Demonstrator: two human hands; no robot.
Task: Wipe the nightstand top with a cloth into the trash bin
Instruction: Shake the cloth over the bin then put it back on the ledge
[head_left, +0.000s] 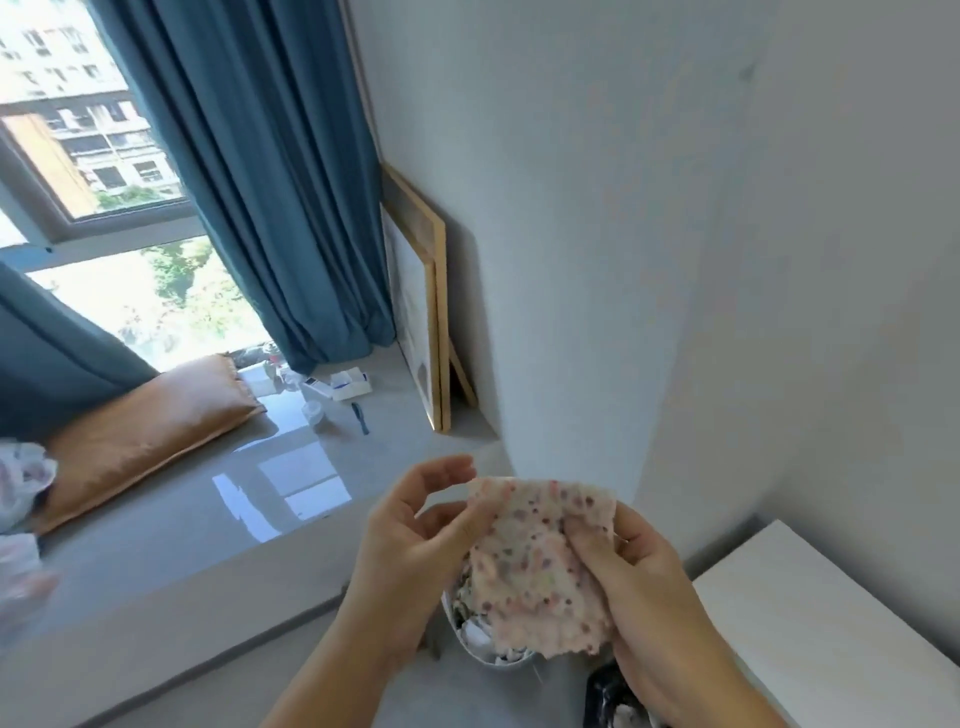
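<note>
A pink cloth (540, 561) with coloured dots hangs between both hands, low in the middle of the view. My left hand (410, 545) pinches its upper left edge. My right hand (639, 582) grips its right side. Directly below the cloth stands a white trash bin (480, 652) holding crumpled scraps, mostly hidden by the cloth. The white nightstand top (831, 623) lies at the lower right, beside my right hand.
A grey window ledge (208, 514) runs across the left, with an orange cushion (140, 431), small packets (348, 384) and a pen. Wooden frames (431, 322) lean against the white wall. Teal curtains (270, 182) hang by the window. A dark item (605, 696) sits at the bottom.
</note>
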